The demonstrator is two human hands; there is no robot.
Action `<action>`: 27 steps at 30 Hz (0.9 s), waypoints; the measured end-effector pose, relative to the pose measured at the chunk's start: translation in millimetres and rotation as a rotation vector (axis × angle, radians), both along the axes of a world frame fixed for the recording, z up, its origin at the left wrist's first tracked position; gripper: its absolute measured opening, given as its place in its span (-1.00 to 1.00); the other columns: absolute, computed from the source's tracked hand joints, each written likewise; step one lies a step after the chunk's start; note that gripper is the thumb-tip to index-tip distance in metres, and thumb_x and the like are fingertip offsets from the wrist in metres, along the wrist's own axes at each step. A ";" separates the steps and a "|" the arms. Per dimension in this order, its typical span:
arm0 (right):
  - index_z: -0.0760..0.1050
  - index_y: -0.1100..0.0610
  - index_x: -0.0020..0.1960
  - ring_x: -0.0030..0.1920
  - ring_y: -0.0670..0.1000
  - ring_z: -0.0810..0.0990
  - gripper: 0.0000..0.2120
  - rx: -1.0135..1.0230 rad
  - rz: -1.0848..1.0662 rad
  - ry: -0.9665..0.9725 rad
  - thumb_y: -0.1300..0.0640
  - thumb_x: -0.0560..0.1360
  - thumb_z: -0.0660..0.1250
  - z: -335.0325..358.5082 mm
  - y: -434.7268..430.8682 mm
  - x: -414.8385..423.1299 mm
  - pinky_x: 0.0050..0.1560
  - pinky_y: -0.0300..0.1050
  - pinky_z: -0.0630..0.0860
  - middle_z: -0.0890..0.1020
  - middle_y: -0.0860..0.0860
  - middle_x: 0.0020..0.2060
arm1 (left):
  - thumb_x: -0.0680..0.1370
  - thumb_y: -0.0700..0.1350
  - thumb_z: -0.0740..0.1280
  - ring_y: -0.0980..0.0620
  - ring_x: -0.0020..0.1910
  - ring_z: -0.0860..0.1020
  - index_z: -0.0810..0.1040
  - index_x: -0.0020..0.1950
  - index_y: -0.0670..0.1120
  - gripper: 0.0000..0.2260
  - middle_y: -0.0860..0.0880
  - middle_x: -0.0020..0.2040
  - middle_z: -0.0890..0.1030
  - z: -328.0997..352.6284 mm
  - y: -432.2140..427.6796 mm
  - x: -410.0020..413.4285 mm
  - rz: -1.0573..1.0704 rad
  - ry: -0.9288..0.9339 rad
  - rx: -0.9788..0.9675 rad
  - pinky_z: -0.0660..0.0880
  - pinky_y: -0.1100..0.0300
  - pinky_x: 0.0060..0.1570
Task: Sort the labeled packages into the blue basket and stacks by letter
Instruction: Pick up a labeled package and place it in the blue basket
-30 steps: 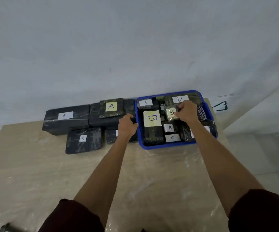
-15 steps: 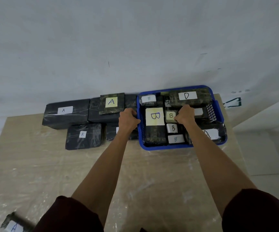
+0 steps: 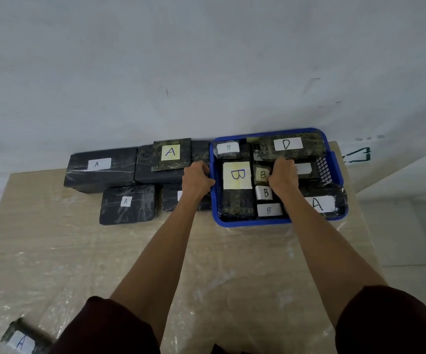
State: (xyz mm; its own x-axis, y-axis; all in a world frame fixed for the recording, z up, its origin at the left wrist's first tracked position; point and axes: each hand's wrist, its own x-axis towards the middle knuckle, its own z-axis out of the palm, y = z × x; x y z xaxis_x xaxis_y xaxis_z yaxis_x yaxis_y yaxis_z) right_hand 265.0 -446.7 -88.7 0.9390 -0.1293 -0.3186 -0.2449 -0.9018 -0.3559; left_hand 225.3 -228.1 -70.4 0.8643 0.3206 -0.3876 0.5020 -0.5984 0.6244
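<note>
Blue basket [image 3: 252, 223]: plastic, standing on the table by the wall, packed tight with dark wrapped packages.
Left hand [image 3: 197, 178]: outside the basket, fingers curled over its left rim and gripping it.
Right hand [image 3: 283, 175]: inside the basket near its middle, knuckles up. The fingers are curled down and the thumb is against the right edge of the small yellow-label B package [image 3: 261, 174], which it seems to pinch.
Big B package [image 3: 237, 200]: along the basket's left wall, with a large yellow label on top, just left of the small one.
Corner B package [image 3: 228, 147]: white label, in the basket's far left corner.
Two small B packages [image 3: 265, 192]: white labels, one behind the other, between the small yellow-label one and the basket's near wall.
D package [image 3: 287, 144]: along the basket's far side, lying on top of others.
Large A package [image 3: 318, 203]: in the basket's near right corner, just right of the right forearm.
Hidden-letter package [image 3: 304, 169]: just right of the right hand; I can't read its white label.
A boxes [image 3: 96, 164]: black, grouped just left of the basket. One with a yellow label [image 3: 171, 152] sits on top of another, and one lies partly behind the left hand.
Stray A package [image 3: 20, 341]: well apart from the basket, at the table's near left edge, blurred.
Table [image 3: 104, 264]: pale top under crinkled clear film.
Sleeves [image 3: 99, 328]: dark maroon, at the upper arms.
</note>
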 end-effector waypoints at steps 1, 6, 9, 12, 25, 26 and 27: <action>0.47 0.34 0.23 0.14 0.22 0.57 -0.73 0.007 0.001 -0.002 0.28 0.57 0.40 1.4 -0.8 0.0 -0.07 -0.08 0.45 0.51 0.27 0.19 | 0.45 -0.33 0.50 -0.14 -0.18 0.70 0.58 0.03 -0.19 -0.79 -0.20 -0.05 0.67 0.0 -0.2 -0.3 0.001 -0.005 0.003 0.67 -0.08 -0.07; 0.48 0.34 0.21 0.12 0.22 0.58 -0.75 0.013 0.011 -0.047 0.30 0.56 0.38 10.7 -3.2 -5.7 -0.07 -0.09 0.45 0.51 0.26 0.17 | 0.47 -0.35 0.48 -0.16 -0.11 0.69 0.57 0.07 -0.22 -0.79 -0.22 -0.05 0.67 2.6 -0.7 -4.6 -0.040 -0.023 0.006 0.67 -0.06 -0.04; 0.58 0.34 0.10 0.10 0.20 0.59 -0.85 0.047 0.047 -0.116 0.27 0.58 0.35 16.5 -1.7 -11.4 -0.09 -0.09 0.50 0.60 0.25 0.05 | 0.44 -0.45 0.43 -0.17 -0.06 0.67 0.56 0.03 -0.21 -0.76 -0.23 -0.05 0.66 6.1 3.0 -9.8 -0.097 -0.016 -0.017 0.65 0.00 -0.03; 0.63 0.31 -0.04 -0.08 0.16 0.65 -0.85 0.126 0.115 -0.204 0.25 0.59 0.32 27.7 8.7 -23.0 -0.08 0.01 0.61 0.66 0.21 -0.09 | 0.46 -0.49 0.38 -0.13 -0.11 0.67 0.57 -0.04 -0.14 -0.74 -0.17 -0.12 0.66 9.5 13.9 -21.6 -0.144 -0.023 -0.073 0.65 0.03 -0.06; 0.66 0.21 -0.11 0.00 0.20 0.62 -0.89 0.273 0.295 -0.181 0.21 0.52 0.36 40.5 191.8 -158.2 0.06 0.11 0.59 0.67 0.15 -0.15 | 0.49 -0.29 0.40 0.00 -0.22 0.64 0.68 -0.03 -0.15 -0.89 -0.05 -0.21 0.67 37.2 193.0 -158.6 -0.212 -0.152 0.012 0.63 0.11 -0.10; 0.67 0.21 -0.12 0.00 0.19 0.62 -0.88 0.282 0.299 -0.165 0.22 0.51 0.37 37.8 214.2 -174.7 0.07 0.09 0.58 0.68 0.15 -0.15 | 0.49 -0.29 0.40 0.00 -0.22 0.63 0.68 -0.02 -0.16 -0.88 -0.05 -0.20 0.66 34.1 217.9 -177.0 -0.212 -0.145 0.011 0.63 0.09 -0.12; 0.67 0.21 -0.11 -0.01 0.17 0.62 -0.88 0.285 0.314 -0.136 0.22 0.51 0.36 35.3 237.2 -192.0 0.08 0.04 0.57 0.68 0.14 -0.14 | 0.50 -0.31 0.40 -0.01 -0.22 0.62 0.68 0.01 -0.18 -0.87 -0.08 -0.18 0.66 29.7 243.9 -196.1 -0.204 -0.126 -0.007 0.64 0.06 -0.16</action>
